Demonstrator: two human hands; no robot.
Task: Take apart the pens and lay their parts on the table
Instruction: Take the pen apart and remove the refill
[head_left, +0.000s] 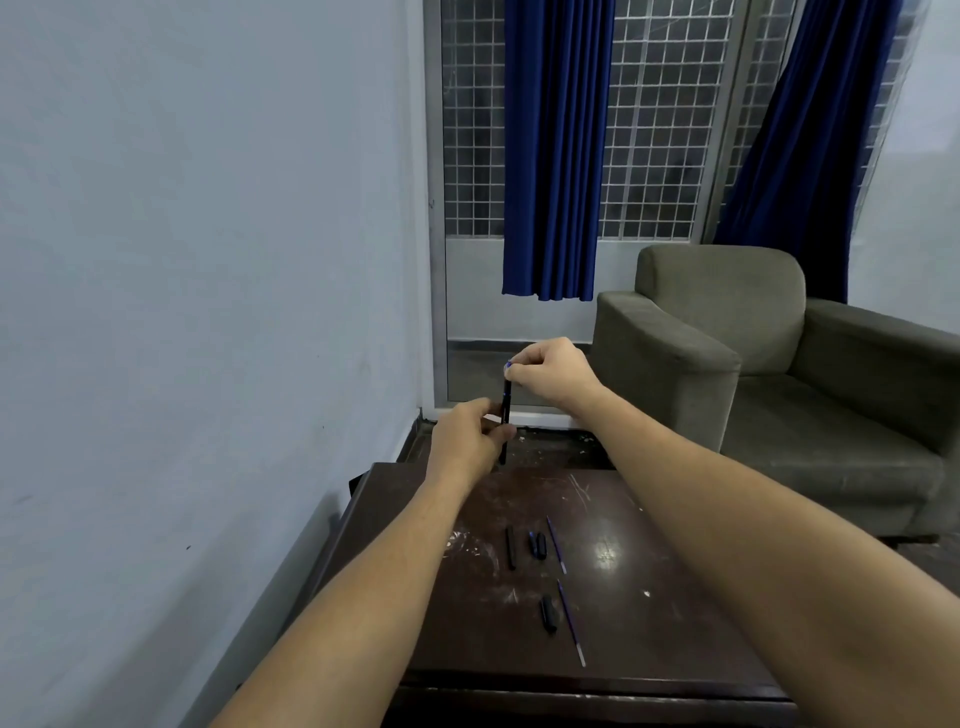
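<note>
Black pen (505, 415) held upright in the air, above the far edge of the surface (649, 613). Left hand (467, 441) has its fingers (501, 433) closed around the lower half of the barrel; the bottom end of the pen pokes out below the hand. Right hand (550, 371) pinches the top end, fingers curled tight around a small blue tip (508, 365). Can't tell if that tip is a cap, a plug or the refill end, too small.

Both forearms are bare and stretched forward over the surface.

Dark brown wood surface, scratched and glossy, with white scuffs. Parts lying on it:
- black barrel piece (511, 547), left of the group, lying roughly lengthwise away from the person
- short black piece with a bit of blue (538, 545), just beside it to the right
- thin blue refill (556, 544), just right of that, slightly angled
- second short black piece (549, 614), nearer the person
- second blue refill with a pale end (571, 630), just right of that piece, angled the same way as the first

All parts are apart from each other, none stacked.

Background: grey armchair (779, 364) on the right, blue curtains (556, 156) over a gridded window, pale wall on the left.
</note>
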